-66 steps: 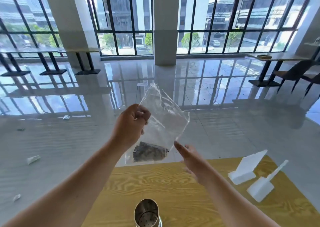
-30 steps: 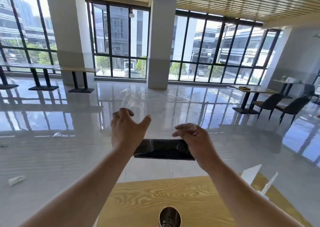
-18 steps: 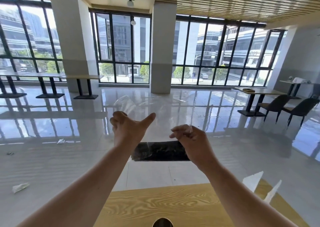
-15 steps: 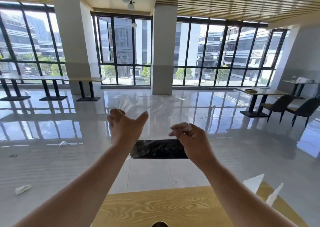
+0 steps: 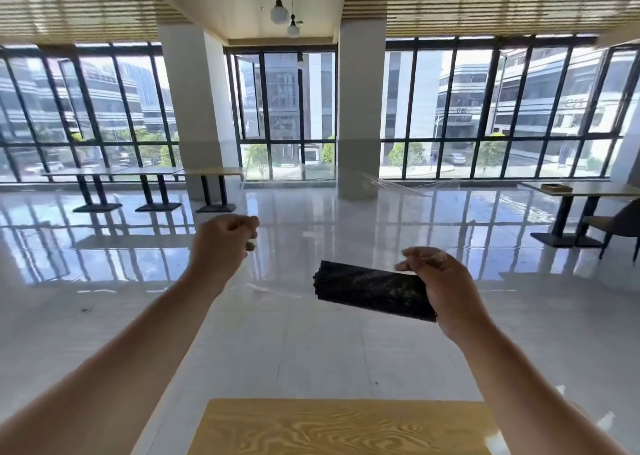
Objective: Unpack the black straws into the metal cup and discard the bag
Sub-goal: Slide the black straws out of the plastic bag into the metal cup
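A bundle of black straws (image 5: 370,290) lies level in the air, still inside a clear plastic bag (image 5: 349,212) that is hard to make out against the floor. My right hand (image 5: 441,290) grips the bundle's right end through the plastic. My left hand (image 5: 223,243) is up and to the left, apart from the bundle, with its fingers pinched together on the bag's film. The bag stretches between the two hands, and its faint creases show near the pillar. The metal cup is out of view.
The far edge of a yellow wooden table (image 5: 339,427) shows at the bottom, below my arms. Beyond it is glossy tiled floor. A dark table with chairs (image 5: 581,208) stands at the right, several tables (image 5: 145,184) at the back left, and two pillars by the windows.
My hands have drawn apart. The right hand carried the straw bundle to the right and the left hand rose to the left. The view tilted up and the cup left the frame.
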`<state>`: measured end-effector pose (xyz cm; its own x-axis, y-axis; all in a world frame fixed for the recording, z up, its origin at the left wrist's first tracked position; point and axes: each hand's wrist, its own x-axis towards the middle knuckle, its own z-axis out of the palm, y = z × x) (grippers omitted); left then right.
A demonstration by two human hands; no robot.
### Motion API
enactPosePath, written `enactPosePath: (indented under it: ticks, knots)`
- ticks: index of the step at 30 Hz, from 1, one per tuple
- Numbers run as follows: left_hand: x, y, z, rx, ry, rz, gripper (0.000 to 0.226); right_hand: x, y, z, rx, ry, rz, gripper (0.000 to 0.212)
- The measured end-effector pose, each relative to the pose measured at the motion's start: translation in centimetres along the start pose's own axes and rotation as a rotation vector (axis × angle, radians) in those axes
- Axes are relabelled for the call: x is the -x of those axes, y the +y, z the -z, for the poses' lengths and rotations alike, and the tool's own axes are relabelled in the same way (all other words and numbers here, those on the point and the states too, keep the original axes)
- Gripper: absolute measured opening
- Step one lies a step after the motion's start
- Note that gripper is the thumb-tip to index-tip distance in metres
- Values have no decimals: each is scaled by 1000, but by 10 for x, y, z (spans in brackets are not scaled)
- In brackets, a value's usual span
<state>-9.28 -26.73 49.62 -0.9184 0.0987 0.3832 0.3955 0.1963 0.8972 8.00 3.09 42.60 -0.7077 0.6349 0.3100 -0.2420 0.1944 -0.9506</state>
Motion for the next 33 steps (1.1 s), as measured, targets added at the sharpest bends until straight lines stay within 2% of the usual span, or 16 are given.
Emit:
enactPosePath:
  ticks: [2,6,8,9,11,13,15,20,24,28,31,33]
  knots:
    - [3,3,-6,-42,66,-31,11,-5,3,7,-17,-9,-5,26]
    - [11,-1,-7,-325,338,-159,42,-13,9,22,-73,-26,-10,24]
    - [19,0,-8,-386,376,-293,36,-16,12,28,-105,-36,-12,22]
    - [21,2,-10,-370,325,-325,31,-17,14,31,-114,-43,-11,21]
    - [24,5,-16,-287,175,-260,33,-19,19,35,-121,-58,-12,20]
    - [26,11,-23,-131,10,-53,55,-20,24,37,-122,-73,-17,20]
    - [30,12,-30,-10,-117,110,64,-20,31,41,-121,-94,-18,21]
    - [46,-2,-42,-51,-248,159,25,-18,56,55,-72,-108,-18,18]
    - [64,-18,-51,168,-309,293,44,-9,83,67,-48,-111,-55,16]
    - [82,-34,-52,435,-464,371,58,4,104,75,-50,-84,-119,20]
    - [94,-42,-54,374,-513,384,62,10,110,75,-45,-72,-141,23]
    - [97,-47,-56,174,-559,359,51,13,108,73,-35,-72,-144,21]
